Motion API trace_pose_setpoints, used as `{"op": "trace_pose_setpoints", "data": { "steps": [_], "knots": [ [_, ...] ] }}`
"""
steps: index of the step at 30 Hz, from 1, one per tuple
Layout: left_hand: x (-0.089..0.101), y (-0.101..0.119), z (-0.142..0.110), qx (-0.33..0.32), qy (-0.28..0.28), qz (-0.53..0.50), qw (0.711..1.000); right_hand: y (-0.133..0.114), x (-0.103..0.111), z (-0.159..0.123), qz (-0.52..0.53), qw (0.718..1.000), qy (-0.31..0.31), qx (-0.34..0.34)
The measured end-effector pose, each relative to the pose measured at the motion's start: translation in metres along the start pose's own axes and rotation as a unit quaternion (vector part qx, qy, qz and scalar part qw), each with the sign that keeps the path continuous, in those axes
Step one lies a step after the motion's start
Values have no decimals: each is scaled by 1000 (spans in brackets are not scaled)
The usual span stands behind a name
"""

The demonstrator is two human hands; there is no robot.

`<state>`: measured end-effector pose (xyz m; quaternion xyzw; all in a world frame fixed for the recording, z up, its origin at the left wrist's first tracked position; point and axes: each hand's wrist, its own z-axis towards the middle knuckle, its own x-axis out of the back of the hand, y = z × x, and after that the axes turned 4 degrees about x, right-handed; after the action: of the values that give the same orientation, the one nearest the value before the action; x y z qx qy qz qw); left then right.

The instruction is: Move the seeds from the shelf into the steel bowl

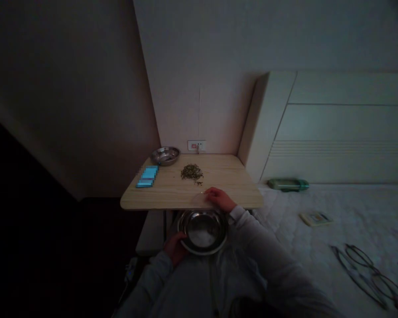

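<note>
Looks like a bedroom in a home, judging by the pale headboard (334, 123), quilted mattress (281, 234), small table (223, 174) alongside and wall socket (203, 145) behind.

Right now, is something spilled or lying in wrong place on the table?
Possibly: small dark bits lie loose in a heap directly on the table, a few nearer the right hand, rather than in the held metal bowl. May be deliberate.

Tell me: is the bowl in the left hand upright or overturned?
Upright: the bowl has its open mouth facing up, its inside showing, with the left hand at its rim. Slight tilt: can't tell.
</note>
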<state>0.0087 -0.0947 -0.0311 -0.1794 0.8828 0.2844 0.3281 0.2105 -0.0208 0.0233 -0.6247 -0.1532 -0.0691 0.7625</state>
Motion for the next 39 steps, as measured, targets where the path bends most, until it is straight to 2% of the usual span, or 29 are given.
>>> {"op": "trace_pose_setpoints", "data": {
  "steps": [3,7,10,25,30,39],
  "knots": [
    [2,-1,2,-7,-13,-1,1000,6,7,17,5,997,77,7],
    [7,-2,3,-23,-14,7,1000,14,13,46,-35,972,234,-18],
    [8,-2,1,-33,0,17,999,18,13,59,-69,957,282,-27],
    [-1,-3,-4,-46,23,46,998,18,8,55,-119,962,247,11],
    [0,-3,-3,-26,18,43,999,18,7,54,-147,960,237,4],
    [-1,-2,-4,-43,34,38,998,17,7,52,-114,967,227,7]
  ]
}}
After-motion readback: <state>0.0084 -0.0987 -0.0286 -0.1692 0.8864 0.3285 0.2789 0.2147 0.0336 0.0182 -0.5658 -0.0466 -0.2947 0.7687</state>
